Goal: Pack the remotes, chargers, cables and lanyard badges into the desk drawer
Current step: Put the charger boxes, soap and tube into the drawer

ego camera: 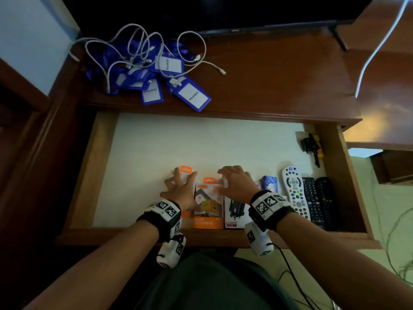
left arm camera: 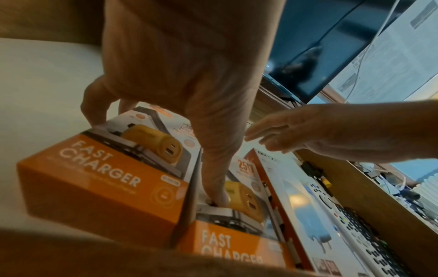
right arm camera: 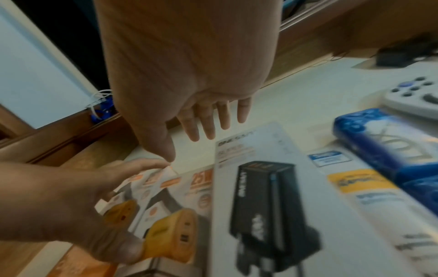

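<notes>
The open desk drawer (ego camera: pixel 98 166) holds a front row of charger boxes and remotes. My left hand (ego camera: pixel 178 186) is spread over the leftmost orange charger box (left arm camera: pixel 99 178), fingertips on its far edge and thumb down at its right edge. Beside it lie a second orange charger box (ego camera: pixel 209 220), a white box showing a black charger (right arm camera: pixel 260 196) and a blue box (ego camera: pixel 269 183). My right hand (ego camera: pixel 234 182) hovers over these with straight fingers and holds nothing. A white remote (ego camera: pixel 295 193) and two black remotes (ego camera: pixel 319 202) lie at the right. Blue lanyard badges (ego camera: pixel 194 95) and white cables (ego camera: pixel 134 41) are heaped on the desk top.
A black plug adapter (ego camera: pixel 309 144) sits in the drawer's back right corner. The drawer's white liner (ego camera: pixel 178 142) is bare across the back and left. A dark TV screen (ego camera: pixel 234 19) stands at the back of the desk, and a white cable (ego camera: pixel 380 48) hangs at the right.
</notes>
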### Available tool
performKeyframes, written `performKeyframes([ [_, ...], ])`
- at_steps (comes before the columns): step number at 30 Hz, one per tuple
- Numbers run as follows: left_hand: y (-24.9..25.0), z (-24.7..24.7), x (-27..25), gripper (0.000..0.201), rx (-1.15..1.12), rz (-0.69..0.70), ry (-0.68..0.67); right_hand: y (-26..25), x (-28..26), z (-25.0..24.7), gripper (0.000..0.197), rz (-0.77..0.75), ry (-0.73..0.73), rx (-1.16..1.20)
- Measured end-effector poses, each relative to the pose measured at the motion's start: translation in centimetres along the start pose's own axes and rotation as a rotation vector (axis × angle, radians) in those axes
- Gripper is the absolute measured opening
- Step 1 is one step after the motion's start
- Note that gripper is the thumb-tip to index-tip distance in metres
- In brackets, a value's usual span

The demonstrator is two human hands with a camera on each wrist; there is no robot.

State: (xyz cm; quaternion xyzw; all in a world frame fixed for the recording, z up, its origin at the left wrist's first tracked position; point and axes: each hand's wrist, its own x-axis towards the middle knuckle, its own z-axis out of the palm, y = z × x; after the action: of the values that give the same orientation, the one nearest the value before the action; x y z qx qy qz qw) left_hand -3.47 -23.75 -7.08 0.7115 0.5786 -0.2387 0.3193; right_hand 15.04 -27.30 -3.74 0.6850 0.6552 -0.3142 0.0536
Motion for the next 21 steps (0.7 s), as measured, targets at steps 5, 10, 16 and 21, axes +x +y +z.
performKeyframes([
  [5,-1.7,0.2,0.1,0.094,-0.136,0.030,0.083,-2.3,1.9,1.1,0.060,-0.097,-0.146,-0.102],
  [10,-4.2,-0.1,0.0,0.077,-0.239,0.043,0.124,-2.5,2.0,1.6,0.045,-0.128,-0.174,-0.178],
  [16,-4.5,0.5,-0.8,0.076,-0.258,0.005,0.074,-0.9,1.5,0.0,0.043,-0.068,0.060,-0.031],
  [21,-4.4,1.1,-1.4,0.094,-0.253,-0.080,0.006,1.3,0.8,-0.1,0.042,0.053,0.010,-0.058],
])
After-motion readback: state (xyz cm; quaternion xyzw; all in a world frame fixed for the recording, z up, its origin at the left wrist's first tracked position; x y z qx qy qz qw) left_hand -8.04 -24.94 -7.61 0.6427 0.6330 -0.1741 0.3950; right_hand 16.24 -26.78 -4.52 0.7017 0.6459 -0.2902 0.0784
